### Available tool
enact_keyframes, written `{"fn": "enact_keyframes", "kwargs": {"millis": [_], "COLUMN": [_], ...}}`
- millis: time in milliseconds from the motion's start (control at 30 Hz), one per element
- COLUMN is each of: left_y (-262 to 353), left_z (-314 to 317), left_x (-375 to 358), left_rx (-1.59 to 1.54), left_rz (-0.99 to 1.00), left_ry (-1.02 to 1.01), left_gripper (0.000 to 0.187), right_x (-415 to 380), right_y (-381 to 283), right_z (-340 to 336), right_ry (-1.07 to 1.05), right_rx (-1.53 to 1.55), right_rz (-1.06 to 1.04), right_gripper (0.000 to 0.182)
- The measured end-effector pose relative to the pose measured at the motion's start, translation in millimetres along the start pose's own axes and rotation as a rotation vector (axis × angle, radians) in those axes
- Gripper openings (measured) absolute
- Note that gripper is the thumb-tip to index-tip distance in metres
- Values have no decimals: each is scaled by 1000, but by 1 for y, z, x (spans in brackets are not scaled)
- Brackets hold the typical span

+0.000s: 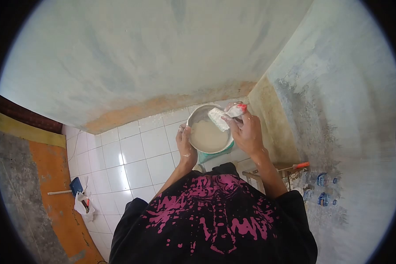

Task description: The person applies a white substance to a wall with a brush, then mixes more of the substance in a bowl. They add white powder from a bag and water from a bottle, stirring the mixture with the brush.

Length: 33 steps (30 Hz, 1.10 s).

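My left hand (184,143) grips the left rim of a round, pale container (209,135), thumb near the edge. Cloudy, whitish liquid fills part of it. In my right hand (247,131) is a paintbrush (218,119), its wide head coated white and its handle red at the end. The brush head hangs over the right side of the container, above the liquid. White smears mark the fingers of both hands. Something green (213,155) shows just below the container.
Ahead stands a patchy, pale wall (154,57), meeting a stained right wall (347,101). White floor tiles (149,145) lie below. Plastic bottles (323,179) and an orange-handled tool (300,165) are at the lower right. A white plastic bag (84,207) and a blue dustpan (76,185) sit at left.
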<state>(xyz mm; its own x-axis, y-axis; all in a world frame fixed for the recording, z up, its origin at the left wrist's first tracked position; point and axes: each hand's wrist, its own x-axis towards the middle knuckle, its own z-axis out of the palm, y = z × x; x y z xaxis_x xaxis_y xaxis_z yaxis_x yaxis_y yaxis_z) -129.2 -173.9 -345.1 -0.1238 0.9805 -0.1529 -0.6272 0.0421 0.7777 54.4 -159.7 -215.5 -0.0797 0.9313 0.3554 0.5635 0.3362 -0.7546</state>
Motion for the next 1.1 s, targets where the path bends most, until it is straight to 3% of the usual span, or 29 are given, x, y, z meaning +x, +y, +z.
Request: {"fn": "enact_keyframes", "kwargs": {"millis": [67, 233, 300, 367, 433, 567, 667, 733, 967, 1100], "left_y": [1, 2, 6, 11, 19, 20, 18, 27, 27, 25], "left_z": [2, 0, 1, 3, 3, 2, -2, 8, 1, 0], "left_x": [0, 6, 10, 11, 10, 13, 18, 13, 17, 20], "left_rx": [53, 76, 56, 15, 30, 5, -30, -16, 72, 69], "left_rz": [17, 20, -2, 2, -11, -15, -57, -15, 56, 22], "left_ry": [39, 28, 32, 1, -9, -41, 24, -9, -91, -38], "left_gripper": [45, 43, 43, 51, 52, 51, 54, 53, 47, 47], "right_x": [1, -5, -9, -10, 0, 0, -5, 2, 15, 39], "right_y": [-5, 2, 5, 0, -13, -1, -2, 1, 4, 1], "right_z": [2, 16, 24, 21, 8, 17, 23, 21, 11, -5], "right_ry": [-39, -153, -211, -244, -435, -291, -410, -361, -420, -511], "right_rx": [-86, -152, -47, -66, 22, 44, 22, 6, 74, 64], "right_rz": [17, 8, -202, -180, -101, -79, -169, -37, -4, -162], "right_gripper": [21, 24, 24, 22, 16, 13, 14, 16, 15, 12]}}
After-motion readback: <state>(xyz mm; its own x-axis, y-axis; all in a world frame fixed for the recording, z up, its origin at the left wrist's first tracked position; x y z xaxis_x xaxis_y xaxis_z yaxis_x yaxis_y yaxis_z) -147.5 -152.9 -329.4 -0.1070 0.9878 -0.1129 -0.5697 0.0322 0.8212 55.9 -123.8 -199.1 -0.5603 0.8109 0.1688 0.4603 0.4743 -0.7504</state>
